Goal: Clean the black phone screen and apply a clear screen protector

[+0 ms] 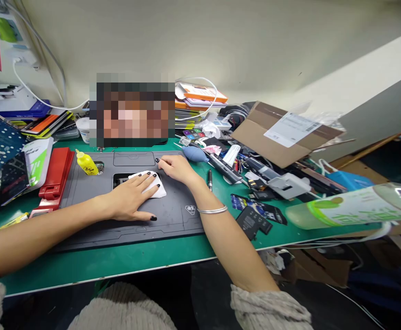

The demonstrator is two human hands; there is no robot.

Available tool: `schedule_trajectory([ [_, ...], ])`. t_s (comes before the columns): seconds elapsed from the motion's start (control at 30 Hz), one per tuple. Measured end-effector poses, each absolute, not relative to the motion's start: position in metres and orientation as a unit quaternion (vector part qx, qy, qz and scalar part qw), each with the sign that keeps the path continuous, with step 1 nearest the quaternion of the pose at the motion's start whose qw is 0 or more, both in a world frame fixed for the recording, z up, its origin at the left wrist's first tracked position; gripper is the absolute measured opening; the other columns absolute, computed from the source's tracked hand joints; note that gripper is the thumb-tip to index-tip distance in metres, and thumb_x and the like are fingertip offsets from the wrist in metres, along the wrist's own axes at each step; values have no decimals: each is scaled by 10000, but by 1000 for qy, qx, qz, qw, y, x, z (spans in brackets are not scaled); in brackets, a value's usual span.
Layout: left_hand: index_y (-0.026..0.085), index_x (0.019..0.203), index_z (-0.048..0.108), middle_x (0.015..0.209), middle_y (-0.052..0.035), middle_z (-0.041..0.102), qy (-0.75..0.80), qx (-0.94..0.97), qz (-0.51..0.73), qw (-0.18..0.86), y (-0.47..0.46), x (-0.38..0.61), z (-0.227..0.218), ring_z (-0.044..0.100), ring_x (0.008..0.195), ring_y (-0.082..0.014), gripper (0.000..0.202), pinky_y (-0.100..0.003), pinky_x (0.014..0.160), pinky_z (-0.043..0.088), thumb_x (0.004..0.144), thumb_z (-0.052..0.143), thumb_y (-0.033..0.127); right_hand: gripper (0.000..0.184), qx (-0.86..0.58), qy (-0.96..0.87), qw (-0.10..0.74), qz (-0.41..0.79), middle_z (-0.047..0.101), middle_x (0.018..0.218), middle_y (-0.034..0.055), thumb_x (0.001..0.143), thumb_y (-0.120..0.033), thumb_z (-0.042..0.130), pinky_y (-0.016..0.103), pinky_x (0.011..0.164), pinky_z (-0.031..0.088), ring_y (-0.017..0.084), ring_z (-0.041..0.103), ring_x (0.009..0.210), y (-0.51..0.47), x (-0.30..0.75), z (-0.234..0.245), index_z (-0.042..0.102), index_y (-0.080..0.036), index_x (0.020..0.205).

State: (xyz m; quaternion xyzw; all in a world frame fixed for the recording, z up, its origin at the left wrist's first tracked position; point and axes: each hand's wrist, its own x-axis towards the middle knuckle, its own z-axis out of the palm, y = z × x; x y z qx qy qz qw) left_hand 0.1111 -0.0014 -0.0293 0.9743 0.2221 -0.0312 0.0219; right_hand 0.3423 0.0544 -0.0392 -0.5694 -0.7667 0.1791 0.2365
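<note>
My left hand point(131, 197) lies flat with its fingers spread on a folded white tissue point(158, 190). Beneath the tissue and hand is an opened phone point(118, 178), mostly covered, on a dark grey work mat point(173, 215). My right hand point(176, 168) rests at the mat's far right part, just beyond the tissue, with its fingers curled together. Whatever may be between those fingers is hidden. A small yellow bottle point(86, 163) stands at the mat's upper left, beside a recess with small metal parts. Close to my right wrist lies a black pen-like screwdriver point(209, 180).
Left of the mat is a red stand point(56, 174). To the right lie a blue air blower point(194, 154), phone batteries point(252, 222), loose tools and a cardboard box point(283, 133). A large bottle point(359, 206) overhangs the right table edge. A blurred-out screen area point(135, 114) stands behind.
</note>
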Motion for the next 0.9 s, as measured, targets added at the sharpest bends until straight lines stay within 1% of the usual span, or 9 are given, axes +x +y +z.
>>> schedule_trajectory([
  [0.17, 65, 1544, 313, 1637, -282, 215, 260, 964, -38, 24, 8, 109, -27, 216, 1526, -426, 884, -547, 1217, 233, 950, 416, 712, 341, -569, -766, 236, 182, 658, 654, 16, 933, -349, 461, 279, 623, 316, 163, 548, 644, 54, 342, -39, 631, -210, 671],
  [0.3, 51, 1531, 338, 1627, -300, 229, 241, 970, -39, 17, 0, 111, -26, 202, 1525, -442, 917, -549, 1218, 231, 926, 451, 731, 340, -570, -765, 239, 180, 666, 674, 19, 932, -349, 461, 278, 625, 318, 164, 555, 658, 54, 342, -39, 637, -210, 676],
  [0.4, 63, 1528, 346, 1628, -286, 239, 215, 976, -28, 16, -4, 111, -27, 205, 1527, -432, 904, -547, 1221, 232, 931, 427, 738, 351, -569, -765, 239, 182, 652, 645, 14, 941, -367, 463, 277, 626, 317, 163, 554, 653, 53, 342, -38, 631, -210, 675],
  [0.5, 81, 1531, 341, 1637, -267, 236, 227, 973, -22, 17, 2, 110, -29, 225, 1526, -416, 875, -539, 1220, 236, 945, 406, 728, 357, -570, -765, 238, 184, 631, 616, 7, 948, -375, 462, 278, 625, 313, 162, 546, 642, 53, 343, -37, 620, -212, 671],
  [0.7, 55, 1527, 341, 1630, -292, 230, 261, 965, -40, 12, 4, 110, -27, 219, 1521, -437, 904, -551, 1210, 249, 934, 432, 731, 348, -570, -766, 235, 182, 640, 642, 10, 942, -358, 462, 281, 621, 309, 162, 541, 646, 53, 343, -37, 622, -211, 670],
  [0.9, 74, 1528, 348, 1634, -280, 230, 255, 966, -38, 18, 4, 110, -26, 215, 1526, -425, 858, -535, 1218, 237, 953, 420, 706, 347, -571, -767, 233, 177, 610, 615, 7, 936, -364, 459, 289, 617, 299, 165, 526, 632, 52, 342, -36, 610, -212, 664],
])
